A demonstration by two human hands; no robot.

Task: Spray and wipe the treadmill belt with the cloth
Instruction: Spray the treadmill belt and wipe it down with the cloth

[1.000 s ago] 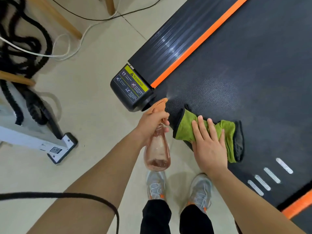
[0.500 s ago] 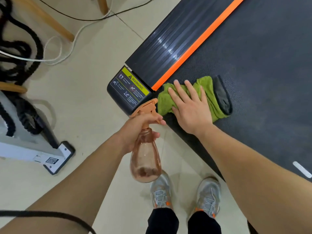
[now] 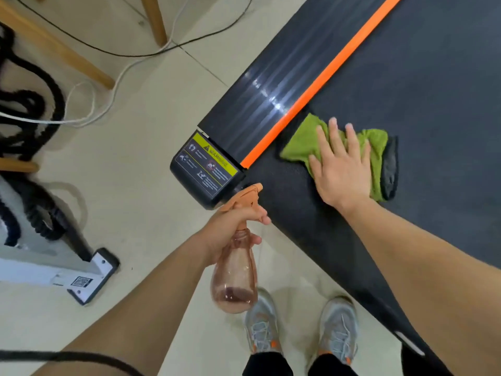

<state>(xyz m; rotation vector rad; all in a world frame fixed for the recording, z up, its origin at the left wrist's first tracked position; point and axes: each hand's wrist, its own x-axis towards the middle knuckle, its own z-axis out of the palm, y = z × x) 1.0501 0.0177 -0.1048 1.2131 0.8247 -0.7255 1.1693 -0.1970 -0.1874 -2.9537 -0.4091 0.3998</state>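
The dark treadmill belt fills the right side, edged by an orange stripe and a ribbed side rail. A green cloth with a dark grey edge lies on the belt near the stripe. My right hand presses flat on the cloth with straight, spread fingers. My left hand grips the neck of a pink translucent spray bottle with an orange trigger head, held over the floor just off the belt's near corner. A little liquid sits in the bottle's bottom.
A black end cap with a yellow warning label closes the rail. Black and white cables trail across the tiled floor near wooden legs. A white machine base with thick black rope stands at left. My shoes are beside the belt.
My right hand has slid the cloth along the belt, up to the orange stripe and then rightward beside it. The spray mist seen one second ago is gone; the bottle hangs lower.
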